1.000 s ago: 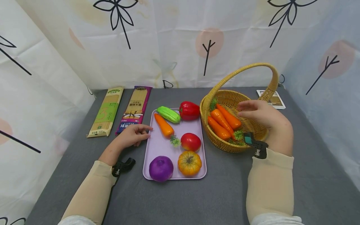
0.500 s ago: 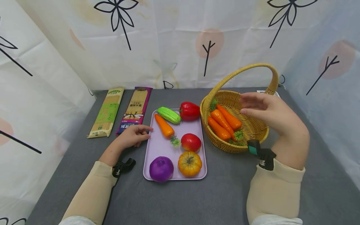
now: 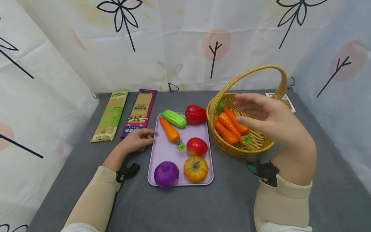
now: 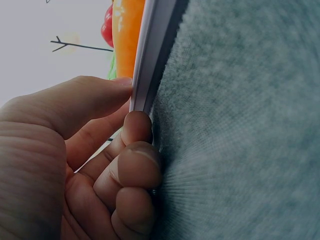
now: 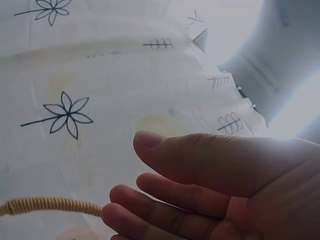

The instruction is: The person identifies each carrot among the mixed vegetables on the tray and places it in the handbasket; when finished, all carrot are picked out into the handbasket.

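Note:
My left hand (image 3: 136, 140) holds the left rim of a lilac tray (image 3: 155, 161); in the left wrist view its thumb lies at the tray's edge (image 4: 145, 55) with the other fingers curled beside it. On the tray lie a carrot (image 3: 169, 130), a green cucumber (image 3: 174, 118), a red bell pepper (image 3: 195, 114), a red tomato-like fruit (image 3: 197, 147), a small orange pumpkin (image 3: 195, 169) and a purple onion (image 3: 166, 174). My right hand (image 3: 269, 119) hovers over the right part of a wicker basket (image 3: 223, 146), fingers loosely bent and holding nothing. Several carrots (image 3: 227, 124) rest inside the basket.
Two noodle packs, one green (image 3: 111, 114) and one purple (image 3: 139, 111), lie left of the tray. The basket's tall handle (image 3: 249, 71) arches above it. A white-edged card (image 3: 287, 101) lies behind the basket. Patterned curtains (image 3: 185, 45) enclose the table.
My right hand has risen from the basket's right side, swung right, then come back slightly left over it, its fingers spread wider. My left hand and the vegetables have stayed put.

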The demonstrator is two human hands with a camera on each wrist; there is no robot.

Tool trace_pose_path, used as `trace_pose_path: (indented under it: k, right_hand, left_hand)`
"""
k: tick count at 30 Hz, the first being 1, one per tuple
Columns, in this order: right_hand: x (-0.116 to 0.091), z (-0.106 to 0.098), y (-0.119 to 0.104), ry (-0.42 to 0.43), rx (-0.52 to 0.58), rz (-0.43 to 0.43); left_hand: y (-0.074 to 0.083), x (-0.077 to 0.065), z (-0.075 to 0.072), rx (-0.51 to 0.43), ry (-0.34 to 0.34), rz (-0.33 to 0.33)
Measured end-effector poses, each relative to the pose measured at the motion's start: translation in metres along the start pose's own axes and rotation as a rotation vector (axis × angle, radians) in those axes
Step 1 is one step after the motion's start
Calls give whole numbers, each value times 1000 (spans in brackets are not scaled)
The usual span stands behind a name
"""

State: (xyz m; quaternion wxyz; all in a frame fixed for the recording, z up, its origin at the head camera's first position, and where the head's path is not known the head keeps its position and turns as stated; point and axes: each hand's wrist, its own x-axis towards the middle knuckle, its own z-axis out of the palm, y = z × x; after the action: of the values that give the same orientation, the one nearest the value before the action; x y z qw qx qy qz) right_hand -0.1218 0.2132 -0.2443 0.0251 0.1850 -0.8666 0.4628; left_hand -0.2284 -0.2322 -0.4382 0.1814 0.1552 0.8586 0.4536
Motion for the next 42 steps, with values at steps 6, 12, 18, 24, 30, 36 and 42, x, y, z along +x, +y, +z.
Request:
trace_pose_path:
  k: [6, 12, 18, 24, 30, 36, 42]
  right_hand:
    - [5, 19, -13, -40, 8, -103]
    - [13, 39, -18, -76, -23, -194]
    - [24, 59, -21, -130, -59, -235]
    - [33, 81, -24, -182, -40, -212]
    - [41, 106, -26, -237, -62, -156]
    - [50, 132, -26, -263, -136, -107]
    - [59, 158, -18, -279, -170, -20]
  left_hand:
    - [0, 0, 0, 7, 1, -8]
    - [0, 0, 0, 10, 5, -6]
    - [1, 1, 0, 5, 6, -1]
    - [1, 0, 0, 6, 2, -2]
    - [0, 1, 0, 13, 5, -15]
    - [-1, 2, 0, 9, 9, -28]
    - [-2, 2, 1, 11, 15, -28]
